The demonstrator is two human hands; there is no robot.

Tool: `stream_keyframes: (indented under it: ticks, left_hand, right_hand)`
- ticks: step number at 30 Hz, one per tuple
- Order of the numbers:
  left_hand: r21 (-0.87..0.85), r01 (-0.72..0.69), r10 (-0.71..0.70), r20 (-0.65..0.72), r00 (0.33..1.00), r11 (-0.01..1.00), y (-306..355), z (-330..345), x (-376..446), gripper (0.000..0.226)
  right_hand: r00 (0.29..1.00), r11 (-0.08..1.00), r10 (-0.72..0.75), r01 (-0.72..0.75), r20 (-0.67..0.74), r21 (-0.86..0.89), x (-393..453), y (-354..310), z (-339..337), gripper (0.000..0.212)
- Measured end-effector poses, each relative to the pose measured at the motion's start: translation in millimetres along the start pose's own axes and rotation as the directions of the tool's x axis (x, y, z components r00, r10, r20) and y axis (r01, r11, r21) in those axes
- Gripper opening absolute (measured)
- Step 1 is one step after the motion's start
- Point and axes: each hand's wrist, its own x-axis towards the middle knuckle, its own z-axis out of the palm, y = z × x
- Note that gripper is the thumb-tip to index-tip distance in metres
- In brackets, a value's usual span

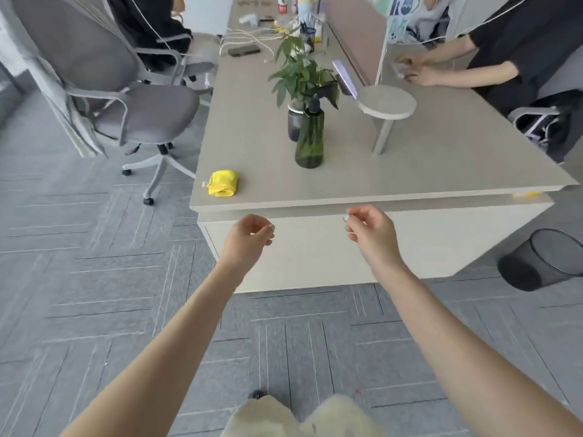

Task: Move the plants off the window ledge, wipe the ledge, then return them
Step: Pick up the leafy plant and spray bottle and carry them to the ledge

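Two plants stand together on a pale wooden desk [410, 171]: a green glass bottle [309, 138] in front, and behind it a dark jar [295, 121] with a leafy green plant [298, 74]. A folded yellow cloth [223, 183] lies near the desk's front left corner. My left hand [247, 239] and my right hand [370, 231] hover in front of the desk's near edge, below the top. Both hold nothing, with fingers loosely curled and apart. No window ledge is in view.
A grey office chair [126, 99] stands left of the desk. A round raised stand [386, 104] sits right of the plants. A black mesh bin [542, 260] is on the floor at right. Another person sits at the far right side. Clutter and cables fill the desk's far end.
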Motion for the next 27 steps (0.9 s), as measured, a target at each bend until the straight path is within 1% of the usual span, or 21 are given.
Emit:
stream_keyframes:
  ticks: [4, 8, 11, 12, 14, 17, 19, 21, 23, 25, 27]
  left_hand:
    - [0.037, 0.024, -0.026, 0.061, 0.998, 0.999, 13.0, -3.1, 99.7, 0.020]
    - [0.077, 0.004, -0.006, 0.033, 0.999, 0.997, 22.9, -1.6, 196.6, 0.020]
    - [0.103, 0.026, -0.028, 0.018, 0.999, 0.994, 26.6, 2.2, 268.2, 0.016]
    - [0.116, 0.026, -0.029, 0.020, 0.999, 0.993, 28.4, 4.5, 291.0, 0.012]
    - [0.179, 0.016, -0.020, 0.019, 1.000, 0.984, 31.9, 11.3, 332.1, 0.009]
    - [0.227, -0.001, -0.006, 0.029, 1.000, 0.974, 39.6, 25.2, 382.2, 0.015]
    - [0.242, 0.005, -0.019, 0.055, 0.998, 0.970, 43.1, 35.0, 410.5, 0.027]
    - [0.245, -0.004, -0.020, 0.096, 0.995, 0.970, 41.7, 47.2, 441.0, 0.044]
    - [0.291, -0.039, -0.005, 0.150, 0.989, 0.956, 40.0, 59.0, 469.6, 0.059]
    - [0.350, -0.079, 0.009, 0.197, 0.980, 0.933, 37.5, 69.1, 492.3, 0.075]
    - [0.362, -0.126, 0.039, 0.237, 0.971, 0.924, 36.5, 80.3, 509.5, 0.088]
  right_hand:
    - [0.999, 0.999, 0.032, -0.032, -0.024, -0.012, 75.7, -3.2, 36.5, 0.018]
    - [0.999, 0.998, 0.025, -0.027, -0.025, -0.052, 168.1, 0.5, 69.8, 0.019]
    - [0.998, 0.998, 0.034, -0.037, -0.054, -0.052, 231.6, 4.6, 91.9, 0.006]
    - [0.997, 0.998, 0.041, -0.044, -0.063, -0.048, 251.2, 7.2, 98.2, 0.008]
    - [0.994, 0.996, 0.075, -0.078, -0.084, -0.033, 285.3, 10.0, 109.0, 0.023]
    - [0.990, 0.995, 0.085, -0.091, -0.115, -0.044, 327.0, 17.5, 122.2, 0.035]
    - [0.988, 0.994, 0.090, -0.098, -0.129, -0.052, 345.6, 23.7, 130.3, 0.052]
    - [0.987, 0.988, 0.096, -0.110, -0.129, -0.109, 358.2, 28.0, 136.1, 0.079]
    - [0.987, 0.978, 0.066, -0.093, -0.147, -0.185, 369.0, 36.7, 142.7, 0.103]
    - [0.982, 0.974, 0.058, -0.096, -0.182, -0.205, 372.5, 43.8, 151.1, 0.117]
    - [0.967, 0.977, 0.070, -0.115, -0.243, -0.177, 374.0, 47.9, 158.5, 0.120]
